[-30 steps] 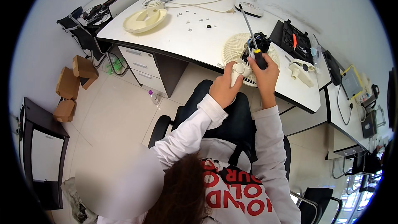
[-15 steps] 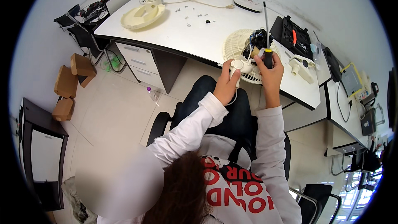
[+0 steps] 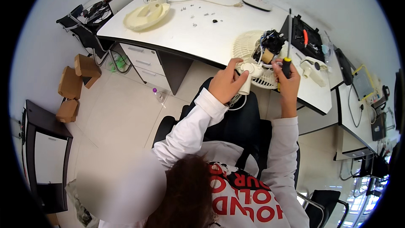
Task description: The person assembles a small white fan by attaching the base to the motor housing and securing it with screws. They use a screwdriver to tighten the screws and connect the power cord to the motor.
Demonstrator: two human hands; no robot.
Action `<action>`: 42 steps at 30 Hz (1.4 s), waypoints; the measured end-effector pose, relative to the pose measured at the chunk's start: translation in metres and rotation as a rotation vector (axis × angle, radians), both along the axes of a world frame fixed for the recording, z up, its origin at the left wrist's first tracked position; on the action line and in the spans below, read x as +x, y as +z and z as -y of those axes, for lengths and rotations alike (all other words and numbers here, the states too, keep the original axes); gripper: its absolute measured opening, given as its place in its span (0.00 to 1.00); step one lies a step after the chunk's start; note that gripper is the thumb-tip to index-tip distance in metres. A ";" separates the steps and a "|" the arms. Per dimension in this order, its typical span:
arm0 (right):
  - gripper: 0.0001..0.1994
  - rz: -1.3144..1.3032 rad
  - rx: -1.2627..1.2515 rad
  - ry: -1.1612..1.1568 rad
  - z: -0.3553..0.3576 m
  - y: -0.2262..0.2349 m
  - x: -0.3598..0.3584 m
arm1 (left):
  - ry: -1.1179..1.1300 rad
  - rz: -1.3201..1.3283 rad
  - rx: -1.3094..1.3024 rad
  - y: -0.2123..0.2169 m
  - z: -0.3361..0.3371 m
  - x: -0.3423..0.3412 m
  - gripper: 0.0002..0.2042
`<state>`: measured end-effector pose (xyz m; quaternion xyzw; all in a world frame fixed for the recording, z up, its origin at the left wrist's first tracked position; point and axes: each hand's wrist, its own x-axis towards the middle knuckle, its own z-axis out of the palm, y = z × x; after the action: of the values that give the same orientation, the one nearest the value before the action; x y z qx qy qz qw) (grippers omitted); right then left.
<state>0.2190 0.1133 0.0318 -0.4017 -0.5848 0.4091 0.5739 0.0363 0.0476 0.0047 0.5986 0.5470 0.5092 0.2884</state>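
My left hand (image 3: 225, 83) grips the cream plastic neck joint (image 3: 249, 71) of a dismantled fan near the table's front edge. My right hand (image 3: 288, 83) is closed around a screwdriver (image 3: 287, 65) with a black and yellow handle, its long shaft pointing up and away from me. Its thumb and forefinger are close to a pale cable running from the joint. Just beyond both hands, an exposed motor with dark windings and wires (image 3: 272, 42) rests on the round cream fan grille (image 3: 244, 44). A pale cable hangs below the joint, over my lap.
Cream fan housing (image 3: 145, 19) lies at the table's far left. Small screws and a black knob (image 3: 214, 21) are scattered mid-table. To the right are an open toolbox (image 3: 301, 38) and a cream fan part (image 3: 313, 71). A fan base (image 3: 256, 2) stands at the back.
The view has shifted slightly. The neck joint has tipped, so its tube shows more fully below my left hand. My right hand has moved right with the screwdriver, away from the joint.
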 end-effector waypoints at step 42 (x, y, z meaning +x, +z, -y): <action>0.06 -0.208 -0.213 -0.017 -0.041 0.014 -0.008 | -0.294 -0.126 0.221 0.096 -0.124 -0.042 0.09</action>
<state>0.2106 0.1539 0.0458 -0.4207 -0.4720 0.5033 0.5890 -0.0055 0.1717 0.1009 0.7308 0.4114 0.4801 0.2572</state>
